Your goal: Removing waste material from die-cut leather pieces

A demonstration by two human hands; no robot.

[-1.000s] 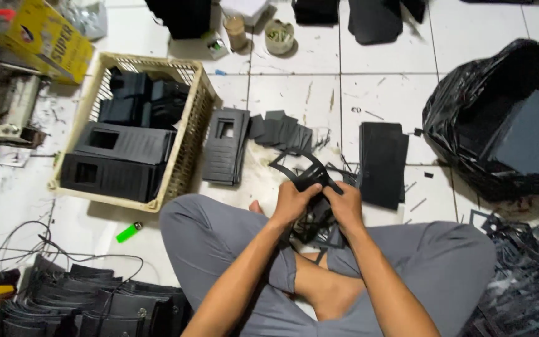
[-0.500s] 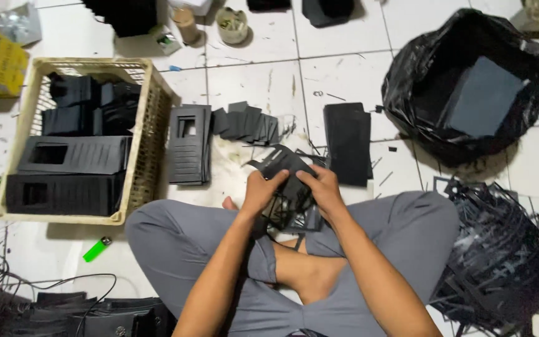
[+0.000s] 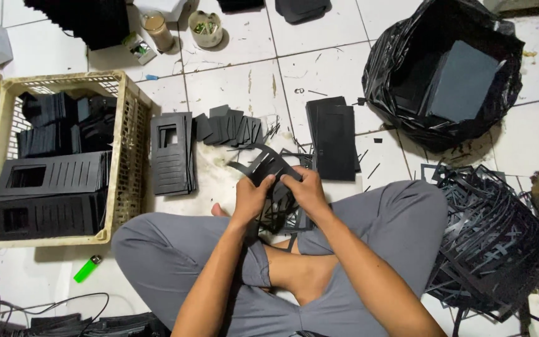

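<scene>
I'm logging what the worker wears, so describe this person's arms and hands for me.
Both forearms are bare, with no sleeves in view. The left hand and right hand wear no gloves; no rings, watch or bands show. Grey trousers cover the crossed legs.

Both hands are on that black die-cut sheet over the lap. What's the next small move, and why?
Probably keep pulling the loose frame strips off the black sheet. The left hand and right hand both pinch it, and offcut strips still hang from it. Cleaned panels lie stacked ahead, and stripped scrap is heaped by the right knee.
</scene>
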